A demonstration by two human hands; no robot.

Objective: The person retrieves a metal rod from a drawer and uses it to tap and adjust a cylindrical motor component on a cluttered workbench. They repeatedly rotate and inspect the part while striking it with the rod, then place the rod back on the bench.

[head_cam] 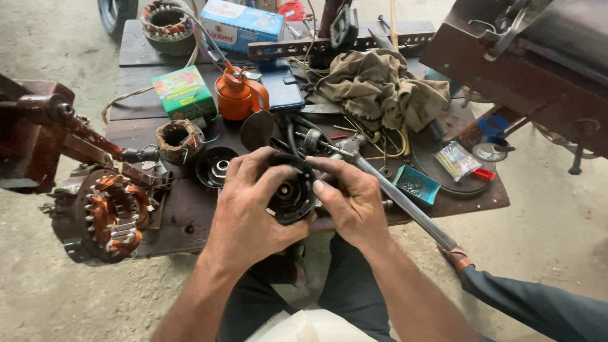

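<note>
1. The left hand (250, 209) cups a round black motor part (291, 190), fingers closed over its upper rim and thumb under its lower edge, so the open face with the central hub is turned up toward the viewer.
2. The right hand (354, 202) closes on the same part from the opposite side, thumb pressed to the rim, which steadies the part between both palms above the near edge of the wooden table (190, 218).
3. Just beyond the left fingers sits a second black round cover (216, 166), near a small copper-wound coil (179, 140).
4. Further beyond stands an orange oil can (239, 95), beside a green box (183, 92).
5. A long metal hammer (386, 187) lies just beyond the right hand, handle running off the table edge.
6. To the left of the left hand, a large wound stator (101, 212) is mounted on a brown stand (38, 126).
</note>
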